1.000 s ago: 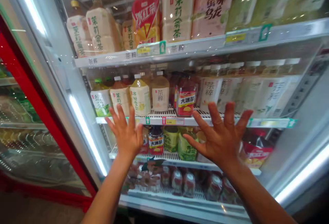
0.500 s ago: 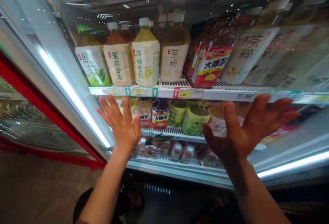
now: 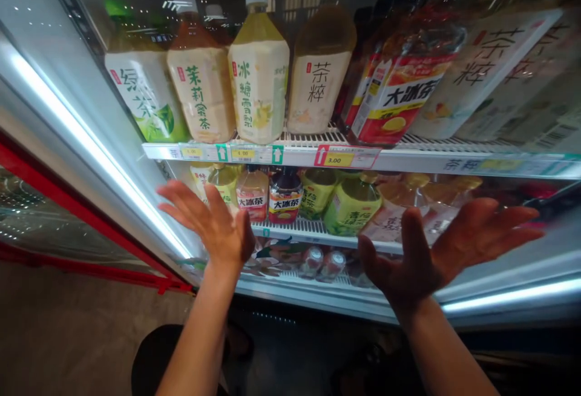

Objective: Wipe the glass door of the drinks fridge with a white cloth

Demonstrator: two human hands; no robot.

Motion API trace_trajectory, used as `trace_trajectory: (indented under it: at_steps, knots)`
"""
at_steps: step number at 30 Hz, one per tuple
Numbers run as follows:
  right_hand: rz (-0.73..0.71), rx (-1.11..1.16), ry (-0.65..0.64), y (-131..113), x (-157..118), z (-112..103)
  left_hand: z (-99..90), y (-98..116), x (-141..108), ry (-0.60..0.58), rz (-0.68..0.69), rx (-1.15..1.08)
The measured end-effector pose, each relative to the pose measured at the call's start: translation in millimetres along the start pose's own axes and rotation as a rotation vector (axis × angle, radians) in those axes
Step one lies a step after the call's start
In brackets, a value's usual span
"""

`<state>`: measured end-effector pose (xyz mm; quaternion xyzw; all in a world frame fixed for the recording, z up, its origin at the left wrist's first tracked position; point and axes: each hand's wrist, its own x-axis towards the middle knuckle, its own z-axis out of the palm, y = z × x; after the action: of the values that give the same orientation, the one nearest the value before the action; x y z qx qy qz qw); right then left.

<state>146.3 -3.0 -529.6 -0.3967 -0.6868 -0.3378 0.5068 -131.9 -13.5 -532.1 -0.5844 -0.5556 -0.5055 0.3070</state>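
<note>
My left hand (image 3: pixel 218 226) is raised with its fingers spread, holding nothing, in front of the left part of the middle shelf. My right hand (image 3: pixel 436 257) is likewise open, palm up and fingers apart, before the right part of that shelf. Between them stand a small bottle of iced tea with a dark cap (image 3: pixel 285 199), a pink-labelled tea bottle (image 3: pixel 252 197) and a large green-labelled tea bottle (image 3: pixel 353 211). Above my hands the upper shelf (image 3: pixel 299 157) carries a green tea bottle (image 3: pixel 147 96), a pale pear drink bottle (image 3: pixel 258 84) and a red-labelled iced tea bottle (image 3: pixel 403 96).
Clear glass or plastic with reflections covers part of the cooler front. A red frame edge (image 3: pixel 91 220) runs along the left, beside a bright light strip (image 3: pixel 91 141). Another strip (image 3: pixel 512 297) glows at the lower right. Bottles lie on the bottom shelf (image 3: pixel 295 278).
The upper bottles look larger and nearer as the view has moved closer. My left hand has tilted to the left, and my right hand has turned more palm up. Both remain empty.
</note>
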Motion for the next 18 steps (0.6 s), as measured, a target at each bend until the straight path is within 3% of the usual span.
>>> trace_trajectory:
  at_steps: [3,6,11,16,18]
  knots:
    - [0.016,0.01,0.007,0.1,-0.8,0.3,-4.2,3.0,1.8,-0.102,-0.079,0.049]
    - [0.009,0.003,0.019,-1.0,-1.4,1.3,-4.4,13.2,-11.7,-0.156,0.023,0.051]
    - [-0.001,-0.034,0.05,-2.4,-3.3,3.3,-3.9,29.5,-1.3,-0.108,-0.024,0.09]
    - [-0.02,-0.047,0.051,-2.7,-4.2,5.4,0.2,46.2,1.7,-0.212,0.22,0.028]
    - [-0.012,-0.033,0.038,-4.7,-4.1,4.1,0.4,59.4,19.3,-0.214,0.276,0.024]
